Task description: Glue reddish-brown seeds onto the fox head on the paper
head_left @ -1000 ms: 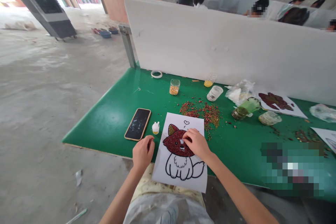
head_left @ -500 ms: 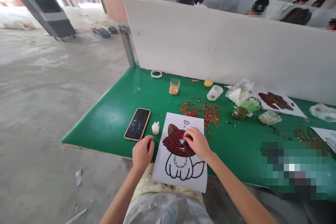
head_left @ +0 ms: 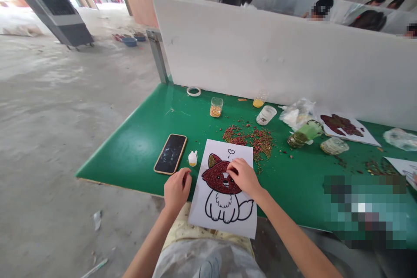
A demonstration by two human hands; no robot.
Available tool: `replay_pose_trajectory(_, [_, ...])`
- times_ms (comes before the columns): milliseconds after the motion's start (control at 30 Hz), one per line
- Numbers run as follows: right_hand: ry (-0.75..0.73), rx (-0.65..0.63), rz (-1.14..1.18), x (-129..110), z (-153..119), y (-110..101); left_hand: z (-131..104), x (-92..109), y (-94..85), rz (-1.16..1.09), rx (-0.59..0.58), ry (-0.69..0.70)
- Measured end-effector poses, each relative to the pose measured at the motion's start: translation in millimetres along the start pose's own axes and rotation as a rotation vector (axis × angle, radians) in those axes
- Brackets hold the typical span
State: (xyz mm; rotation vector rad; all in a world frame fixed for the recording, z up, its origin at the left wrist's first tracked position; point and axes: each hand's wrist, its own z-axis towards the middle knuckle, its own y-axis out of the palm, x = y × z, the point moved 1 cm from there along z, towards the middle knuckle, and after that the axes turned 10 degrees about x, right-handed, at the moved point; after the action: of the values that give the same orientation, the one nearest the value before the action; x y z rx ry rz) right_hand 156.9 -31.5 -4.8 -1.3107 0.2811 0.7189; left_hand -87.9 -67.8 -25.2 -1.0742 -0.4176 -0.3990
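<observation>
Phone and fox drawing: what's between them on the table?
In the head view, a small white bottle stands between the phone and the drawing sheet; the left hand rests nearer the person, also between them.

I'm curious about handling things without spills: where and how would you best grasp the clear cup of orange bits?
I'd grip opposite side walls of the clear cup, below the rim: it stands upright, looks open-topped, and its fill sits low. The near left side seems the better approach, since the scattered seeds lie to its near right.
</observation>
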Motion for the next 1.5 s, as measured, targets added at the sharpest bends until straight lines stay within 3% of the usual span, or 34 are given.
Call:
replay_pose_trajectory(400, [0.005, 0.058, -0.020, 5, 4, -9, 0, 0, -0.1, 0.006, 0.000, 0.009])
replay_pose_trajectory(733, [0.147, 0.289, -0.242, 79, 62, -48, 0, 0, 1.1, 0.011, 0.000, -0.007])
replay_pose_trajectory(1000, [0.240, 0.132, -0.425, 107, 101, -42, 0, 0, -1.0, 0.005, 0.009, -0.013])
replay_pose_trajectory(1500, [0.202, 0.153, -0.488, 105, 103, -30, -1, -1, -0.6, 0.001, 0.005, -0.017])
